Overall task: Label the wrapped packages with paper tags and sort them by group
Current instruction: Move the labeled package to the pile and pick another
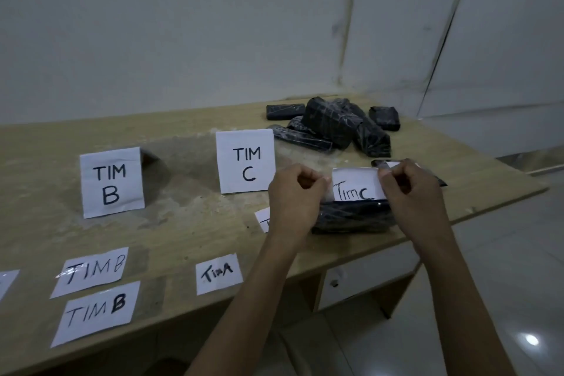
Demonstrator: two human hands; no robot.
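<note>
Left hand (294, 189) and right hand (406, 186) each pinch one end of white paper tag "Tim C" (355, 185), held just above black wrapped package (351, 217); package long axis runs left-right under tag, at table (183, 223) front edge.

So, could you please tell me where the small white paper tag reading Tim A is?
The small white Tim A paper tag lies flat near the wooden table's front edge, left of the left forearm.

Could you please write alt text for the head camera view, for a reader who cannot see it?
Both hands, left hand and right hand, hold a "Tim C" tag above a black wrapped package on a wooden table, near a standing "TIM C" sign.
</note>
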